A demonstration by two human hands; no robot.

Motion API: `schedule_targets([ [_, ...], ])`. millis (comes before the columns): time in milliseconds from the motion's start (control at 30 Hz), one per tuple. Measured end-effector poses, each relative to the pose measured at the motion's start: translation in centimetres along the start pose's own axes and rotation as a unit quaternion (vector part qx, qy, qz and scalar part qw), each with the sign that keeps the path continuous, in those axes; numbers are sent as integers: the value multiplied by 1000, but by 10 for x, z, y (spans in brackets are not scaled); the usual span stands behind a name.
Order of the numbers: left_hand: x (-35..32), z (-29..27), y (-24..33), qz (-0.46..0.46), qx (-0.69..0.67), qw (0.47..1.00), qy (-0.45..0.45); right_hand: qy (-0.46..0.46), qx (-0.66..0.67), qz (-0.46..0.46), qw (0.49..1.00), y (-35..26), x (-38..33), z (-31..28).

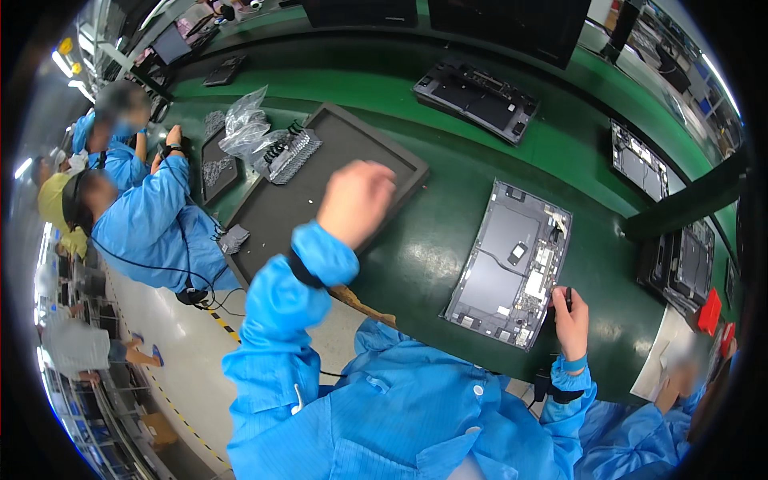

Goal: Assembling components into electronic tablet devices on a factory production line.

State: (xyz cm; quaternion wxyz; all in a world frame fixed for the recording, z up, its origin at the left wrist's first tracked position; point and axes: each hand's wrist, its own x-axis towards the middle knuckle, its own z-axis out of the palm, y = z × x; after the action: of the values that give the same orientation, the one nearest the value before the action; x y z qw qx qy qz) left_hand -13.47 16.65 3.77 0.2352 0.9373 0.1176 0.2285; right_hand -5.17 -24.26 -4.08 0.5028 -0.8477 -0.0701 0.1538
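Observation:
An opened laptop base (520,264) lies on the green bench in front of me, its battery, boards and cables showing. At its right edge my right hand (570,322) is closed round a small slim black thing, whose kind I cannot make out. My left hand (358,202) is raised over the right part of a dark grey tray (280,210), apart from the laptop base. Its fingers look curled but are blurred by motion, so whether they hold anything is hidden. Grey metal brackets with black cables (292,156) lie at the tray's far edge beside a clear plastic bag (246,128).
Another opened laptop base (478,98) rests farther back, and one more (640,160) at the right. Stacked laptop parts (680,264) stand by a dark post (688,200) and a red box (709,312). Co-workers in blue (160,224) sit to the left; another is at lower right.

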Motion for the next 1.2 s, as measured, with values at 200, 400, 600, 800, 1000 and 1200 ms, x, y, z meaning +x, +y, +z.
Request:
schedule_targets([
  [200,24,-75,-147,-212,217,946,117,14,-28,-29,999,-1,2,6],
  [400,-33,-130,-188,-252,152,951,92,23,20,-17,999,0,3,6],
  [600,-7,-86,-205,-164,160,971,75,32,-2,-11,999,0,6,7],
  [800,7,-66,-227,-221,254,941,26,48,-28,-18,998,-8,3,12],
  [1000,1,-80,-228,-167,240,952,92,54,-4,-8,998,-7,2,9],
  [1200,5,-97,-137,-205,36,961,183,49,51,-1,998,3,10,-7],
])
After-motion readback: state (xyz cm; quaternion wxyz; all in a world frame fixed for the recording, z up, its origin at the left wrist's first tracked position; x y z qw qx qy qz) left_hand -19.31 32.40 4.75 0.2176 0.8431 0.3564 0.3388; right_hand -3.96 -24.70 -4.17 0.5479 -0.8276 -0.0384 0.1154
